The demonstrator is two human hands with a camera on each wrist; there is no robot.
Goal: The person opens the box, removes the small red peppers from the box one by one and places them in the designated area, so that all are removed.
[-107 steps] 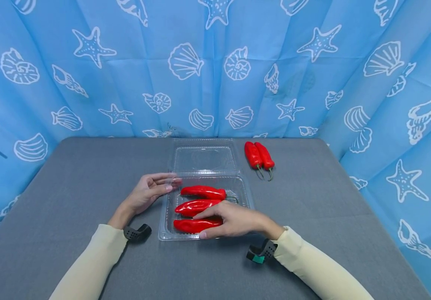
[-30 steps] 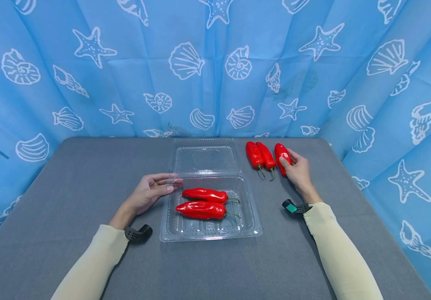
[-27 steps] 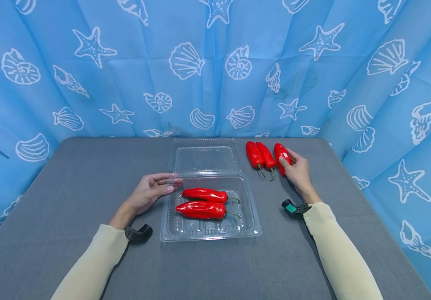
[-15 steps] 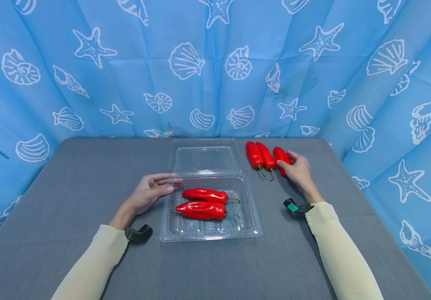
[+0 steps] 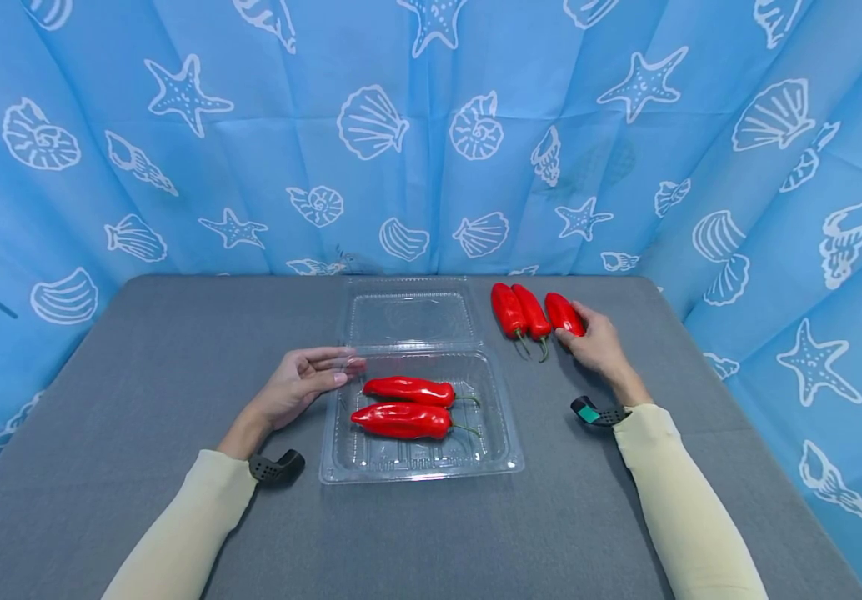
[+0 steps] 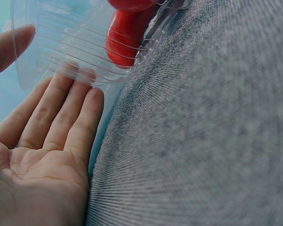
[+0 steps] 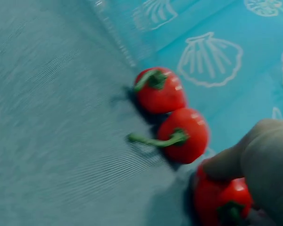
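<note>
My right hand [image 5: 598, 342] holds a red pepper [image 5: 563, 314] at the back right of the table, thumb on its near left side and fingers at its right. In the right wrist view my thumb [image 7: 231, 162] presses on this pepper. Just left of it, two red peppers [image 5: 508, 310] with green stems lie side by side. My left hand [image 5: 299, 387] is at the left side of a clear plastic clamshell box [image 5: 506, 458], with straight fingers [image 6: 78, 122] touching its wall. Inside the box lie two red peppers [image 5: 404, 421], stems to the right.
The box's lid [image 5: 410, 315] lies folded back toward the far table edge. A grey cloth [image 5: 138, 375] covers the table. Behind it hangs a blue curtain [image 5: 266, 150] with shell and starfish prints.
My right hand has carried a third pepper out of the box to the back right table. Over the last second that pepper has shifted slightly left and nearer. The left hand stays put.
</note>
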